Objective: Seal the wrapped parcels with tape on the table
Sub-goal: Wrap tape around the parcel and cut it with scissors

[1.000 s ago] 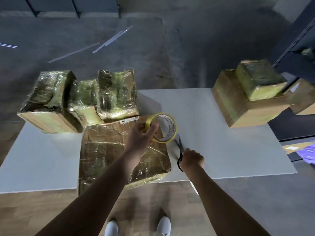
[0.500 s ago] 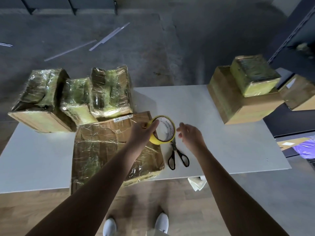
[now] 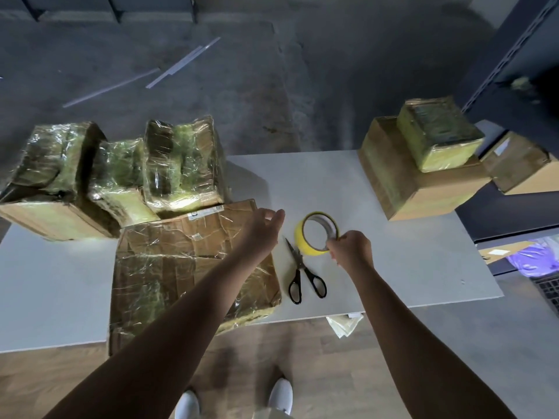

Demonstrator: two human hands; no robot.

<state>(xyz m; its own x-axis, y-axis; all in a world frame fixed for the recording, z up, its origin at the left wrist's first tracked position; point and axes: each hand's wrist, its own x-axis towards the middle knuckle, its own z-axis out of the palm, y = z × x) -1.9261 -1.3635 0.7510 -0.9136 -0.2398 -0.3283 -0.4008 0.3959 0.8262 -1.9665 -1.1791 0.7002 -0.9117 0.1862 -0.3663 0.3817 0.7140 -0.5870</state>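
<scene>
Tape roll (image 3: 316, 233) passed from left grip (image 3: 262, 227), now apart, to right grip (image 3: 351, 249), clamped.

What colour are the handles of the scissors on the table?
Black; the scissors show clearly in the head view, lying beside the flat parcel.

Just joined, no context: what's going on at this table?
A person is taping film-wrapped parcels. The right hand pinches the yellow roll of packing tape, standing on edge on the white table. The left hand hovers open over the large flat cardboard parcel in front. Black-handled scissors lie loose between parcel and roll. More wrapped parcels sit at the far left, and a stack of boxes at the right.
</scene>
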